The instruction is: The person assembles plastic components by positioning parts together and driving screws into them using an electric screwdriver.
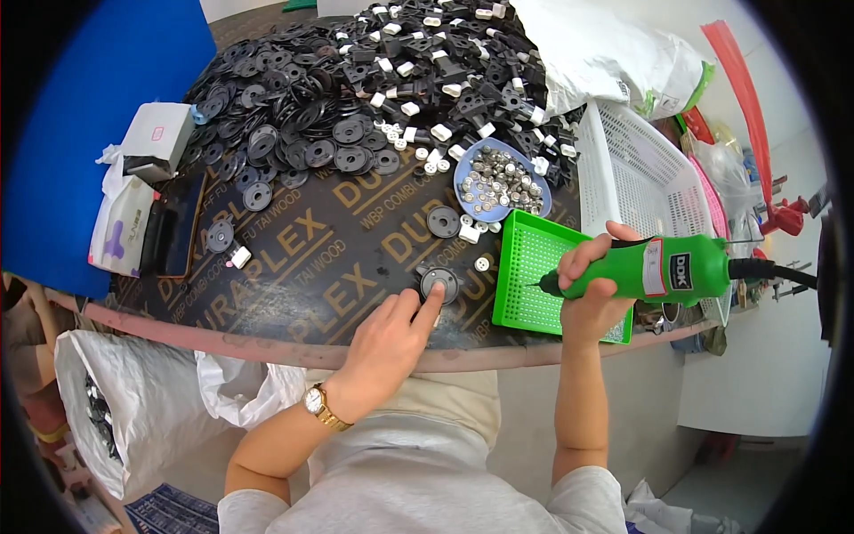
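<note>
My left hand [389, 335] rests near the table's front edge, its index finger pressing on a black round plastic part [442, 285] that lies on the dark board. The other fingers curl in around the part's near side, and my thumb is mostly hidden. My right hand [594, 280] is wrapped round a green electric screwdriver [636, 270], held level with its dark tip pointing left. That tip is over a green perforated tray [532, 238] with small metal screws at its near right corner. Just beyond the part lie another black disc [443, 222] and a small white piece [481, 264].
A large heap of black discs [294, 116] and black-and-white parts [445, 67] covers the far side. A blue dish [471, 191] holds small metal pieces. A white basket [614, 169] stands right; a tissue box [122, 222] and phone [181, 222] lie left.
</note>
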### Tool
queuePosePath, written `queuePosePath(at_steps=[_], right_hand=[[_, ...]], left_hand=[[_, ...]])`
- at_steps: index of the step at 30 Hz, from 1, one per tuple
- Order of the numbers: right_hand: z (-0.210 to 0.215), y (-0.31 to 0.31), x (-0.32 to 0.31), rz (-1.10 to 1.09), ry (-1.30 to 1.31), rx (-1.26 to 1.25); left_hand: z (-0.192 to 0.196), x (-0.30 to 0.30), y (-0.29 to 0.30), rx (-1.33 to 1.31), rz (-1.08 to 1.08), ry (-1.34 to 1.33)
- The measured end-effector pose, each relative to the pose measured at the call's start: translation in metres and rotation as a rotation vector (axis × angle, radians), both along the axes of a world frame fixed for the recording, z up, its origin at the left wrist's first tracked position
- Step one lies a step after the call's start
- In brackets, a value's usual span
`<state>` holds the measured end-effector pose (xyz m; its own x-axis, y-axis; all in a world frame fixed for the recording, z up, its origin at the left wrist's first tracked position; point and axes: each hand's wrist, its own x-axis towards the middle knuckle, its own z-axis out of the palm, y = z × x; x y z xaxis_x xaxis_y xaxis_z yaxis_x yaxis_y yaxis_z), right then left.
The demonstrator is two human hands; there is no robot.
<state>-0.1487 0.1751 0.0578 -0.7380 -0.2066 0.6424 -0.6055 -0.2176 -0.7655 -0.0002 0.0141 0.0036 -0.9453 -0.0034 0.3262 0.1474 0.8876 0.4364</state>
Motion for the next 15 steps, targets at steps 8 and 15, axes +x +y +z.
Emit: queuePosePath(at_steps=[8, 15], right_hand=[[-0.005, -0.001, -0.006, 0.035, -0.071, 0.022], [-0.005, -0.004, -0.009, -0.001, -0.055, 0.035]], left_hand=[[-0.001, -0.002, 0.007, -0.055, 0.094, 0.022], [0.011, -0.014, 0.002, -0.010, 0.066, 0.074]])
